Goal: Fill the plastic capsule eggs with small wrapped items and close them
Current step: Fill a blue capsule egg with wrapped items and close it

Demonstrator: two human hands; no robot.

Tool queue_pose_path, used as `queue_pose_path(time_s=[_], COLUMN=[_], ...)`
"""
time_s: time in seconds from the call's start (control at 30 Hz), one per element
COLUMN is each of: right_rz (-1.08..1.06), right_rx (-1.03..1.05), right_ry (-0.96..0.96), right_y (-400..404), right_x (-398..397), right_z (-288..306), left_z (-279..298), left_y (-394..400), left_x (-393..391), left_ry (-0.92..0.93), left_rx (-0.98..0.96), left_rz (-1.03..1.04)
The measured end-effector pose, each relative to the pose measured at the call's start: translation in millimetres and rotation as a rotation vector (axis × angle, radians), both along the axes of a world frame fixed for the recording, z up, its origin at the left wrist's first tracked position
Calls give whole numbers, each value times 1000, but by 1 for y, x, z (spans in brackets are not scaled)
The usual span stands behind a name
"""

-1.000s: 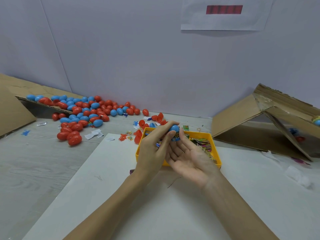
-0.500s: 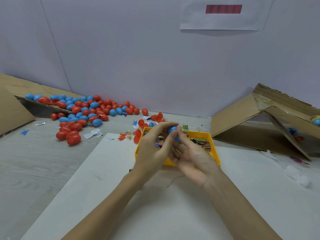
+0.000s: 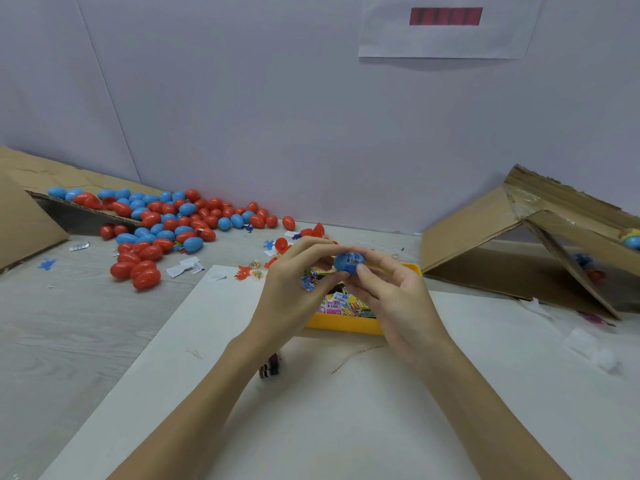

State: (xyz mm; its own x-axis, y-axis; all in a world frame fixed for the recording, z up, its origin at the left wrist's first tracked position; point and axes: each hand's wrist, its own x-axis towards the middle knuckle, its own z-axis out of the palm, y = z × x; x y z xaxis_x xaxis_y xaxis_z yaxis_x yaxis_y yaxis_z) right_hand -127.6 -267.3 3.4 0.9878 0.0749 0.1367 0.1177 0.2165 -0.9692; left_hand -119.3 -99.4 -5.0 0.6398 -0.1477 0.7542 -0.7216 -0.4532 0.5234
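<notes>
Both hands meet over a yellow tray (image 3: 346, 323) of small wrapped items (image 3: 341, 303). My left hand (image 3: 294, 292) and my right hand (image 3: 394, 299) pinch a blue capsule egg (image 3: 348, 262) between their fingertips. A wrapped item with a barcode shows at the egg's top. Whether the egg is closed is hidden by my fingers. A pile of red and blue eggs (image 3: 166, 223) lies at the far left, spilling from a cardboard flap.
A tipped cardboard box (image 3: 519, 251) stands at the right with a few eggs inside. Another cardboard piece (image 3: 24, 220) leans at the far left. Loose wrappers and red egg halves (image 3: 280, 244) lie behind the tray. One small wrapped item (image 3: 270, 367) lies under my left wrist.
My right hand has turned from palm-up to fingers curled onto the blue egg. Both hands have risen slightly with the egg, and the barcode wrapper now shows at its top.
</notes>
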Motion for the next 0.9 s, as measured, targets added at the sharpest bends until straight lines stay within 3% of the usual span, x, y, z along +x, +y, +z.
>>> queue_pose_path(time_s=[0.27,0.43,0.9], right_rz=[-42,-108,-193], right_rx=[-108,-175,-157], right_ry=[-77,-88,-19], right_y=[10,10,9], right_x=[-5,-8,-8], right_z=[-9,-9,-7], left_z=[-3,-5,-1], left_y=[-2,-6,-9], left_x=[-5,-6,-12], left_ry=[-182,-160,-212], left_rx=[214,330,234], left_rz=[86,63,134])
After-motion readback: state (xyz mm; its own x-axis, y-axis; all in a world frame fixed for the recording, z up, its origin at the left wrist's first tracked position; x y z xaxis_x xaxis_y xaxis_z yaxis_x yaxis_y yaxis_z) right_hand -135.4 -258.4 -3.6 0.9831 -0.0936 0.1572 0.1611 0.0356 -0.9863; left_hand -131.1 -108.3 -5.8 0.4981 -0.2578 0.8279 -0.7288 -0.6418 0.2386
